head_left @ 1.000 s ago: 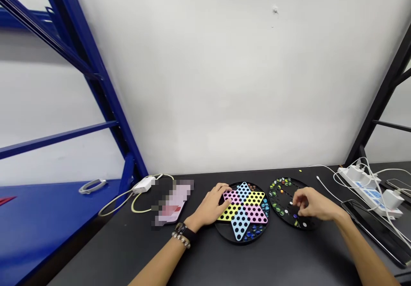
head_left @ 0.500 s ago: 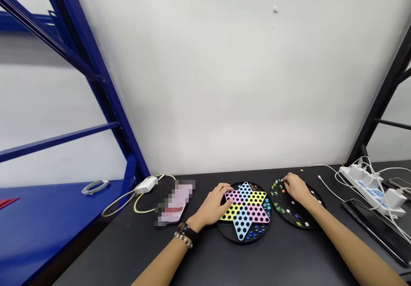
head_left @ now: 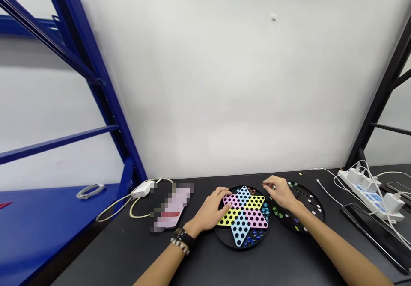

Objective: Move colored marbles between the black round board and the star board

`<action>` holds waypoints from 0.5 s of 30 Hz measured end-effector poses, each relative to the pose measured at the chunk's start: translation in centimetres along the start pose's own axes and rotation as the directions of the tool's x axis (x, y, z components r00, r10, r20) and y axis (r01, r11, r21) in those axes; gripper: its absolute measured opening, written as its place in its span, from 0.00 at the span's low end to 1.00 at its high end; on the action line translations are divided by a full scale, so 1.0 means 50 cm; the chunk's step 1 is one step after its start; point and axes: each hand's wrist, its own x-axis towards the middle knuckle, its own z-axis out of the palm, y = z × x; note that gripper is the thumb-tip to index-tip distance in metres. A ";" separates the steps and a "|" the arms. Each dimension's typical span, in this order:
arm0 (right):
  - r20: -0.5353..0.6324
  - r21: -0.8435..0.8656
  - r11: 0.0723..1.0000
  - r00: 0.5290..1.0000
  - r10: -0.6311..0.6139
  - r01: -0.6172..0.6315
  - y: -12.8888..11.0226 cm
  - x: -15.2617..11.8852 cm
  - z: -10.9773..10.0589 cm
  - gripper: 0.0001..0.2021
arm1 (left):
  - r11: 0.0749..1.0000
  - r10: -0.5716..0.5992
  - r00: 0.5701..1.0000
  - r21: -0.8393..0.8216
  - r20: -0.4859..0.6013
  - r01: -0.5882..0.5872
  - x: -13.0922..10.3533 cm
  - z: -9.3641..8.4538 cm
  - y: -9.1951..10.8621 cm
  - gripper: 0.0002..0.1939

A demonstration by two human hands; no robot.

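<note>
My left hand lies with fingers stretched over the left edge of a round Chinese checkers board, which has a pink, yellow and blue star of holes. Blue marbles and teal marbles sit in its side pockets, with brownish ones at the back. My right hand is pinched above the gap between the board and a black round tray. Whatever its fingertips hold is too small to make out. In the tray are green marbles and white round spots, partly hidden by my right forearm.
A pink phone, partly pixelated, lies left of the board beside a white adapter with a cable. At the right are a power strip with chargers and cables and a dark phone. A white wall rises behind the black table.
My right hand has moved left, from over the tray towards the board, with its fingertips pinched. My left hand stays on the board's edge. The view has shifted slightly.
</note>
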 end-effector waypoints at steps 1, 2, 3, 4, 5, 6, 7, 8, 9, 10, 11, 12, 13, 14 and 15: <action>0.016 0.023 1.000 1.000 -0.017 0.016 -0.016 0.003 0.016 0.09 | 1.000 -0.001 1.000 0.001 0.001 0.001 0.000 0.000 0.000 0.17; 0.035 0.032 0.999 0.999 -0.027 0.025 -0.028 0.005 0.032 0.09 | 1.000 0.003 1.000 0.002 -0.001 -0.003 0.000 0.000 0.000 0.17; 0.057 0.028 0.999 0.998 -0.034 0.033 -0.036 0.005 0.046 0.09 | 1.000 0.010 1.000 0.002 -0.004 -0.010 -0.001 0.000 -0.001 0.17; 0.084 0.017 0.999 0.995 -0.046 0.045 -0.041 0.005 0.057 0.09 | 1.000 0.017 1.000 0.001 -0.009 -0.017 -0.001 0.001 -0.003 0.17; 0.114 0.004 0.998 0.991 -0.063 0.063 -0.042 0.003 0.066 0.09 | 1.000 0.022 1.000 0.001 -0.013 -0.022 -0.001 0.001 -0.004 0.17; 0.141 -0.007 0.996 0.986 -0.084 0.086 -0.041 0.000 0.072 0.09 | 1.000 0.025 1.000 0.000 -0.015 -0.025 -0.001 0.002 -0.005 0.17; 0.162 -0.014 0.994 0.981 -0.105 0.108 -0.038 -0.004 0.074 0.09 | 1.000 0.027 1.000 -0.001 -0.016 -0.027 0.000 0.003 -0.007 0.18; 0.176 -0.021 0.992 0.977 -0.120 0.125 -0.034 -0.007 0.075 0.10 | 1.000 0.027 1.000 0.001 -0.014 -0.027 0.000 0.003 -0.008 0.18; 0.183 -0.029 0.991 0.975 -0.127 0.134 -0.030 -0.010 0.075 0.10 | 1.000 0.026 1.000 0.003 -0.012 -0.026 0.000 0.004 -0.009 0.18; 0.186 -0.038 0.990 0.974 -0.127 0.136 -0.026 -0.011 0.073 0.10 | 1.000 0.025 1.000 0.007 -0.012 -0.025 0.000 0.005 -0.009 0.17; 0.187 -0.044 0.990 0.975 -0.123 0.134 -0.022 -0.012 0.072 0.10 | 1.000 0.025 1.000 0.011 -0.014 -0.024 0.001 0.005 -0.010 0.17; 0.186 -0.048 0.990 0.975 -0.119 0.130 -0.020 -0.011 0.072 0.10 | 1.000 0.024 1.000 0.013 -0.017 -0.024 0.001 0.006 -0.010 0.17; 0.181 -0.047 0.991 0.976 -0.117 0.127 -0.017 -0.009 0.072 0.11 | 1.000 0.024 1.000 0.013 -0.019 -0.023 0.001 0.006 -0.010 0.17; 0.174 -0.040 0.991 0.978 -0.115 0.124 -0.015 -0.007 0.073 0.10 | 1.000 0.024 1.000 0.011 -0.020 -0.023 0.001 0.006 -0.010 0.17; 0.158 -0.028 0.993 0.981 -0.111 0.117 -0.014 -0.004 0.074 0.10 | 1.000 0.024 1.000 0.008 -0.019 -0.023 0.000 0.006 -0.010 0.17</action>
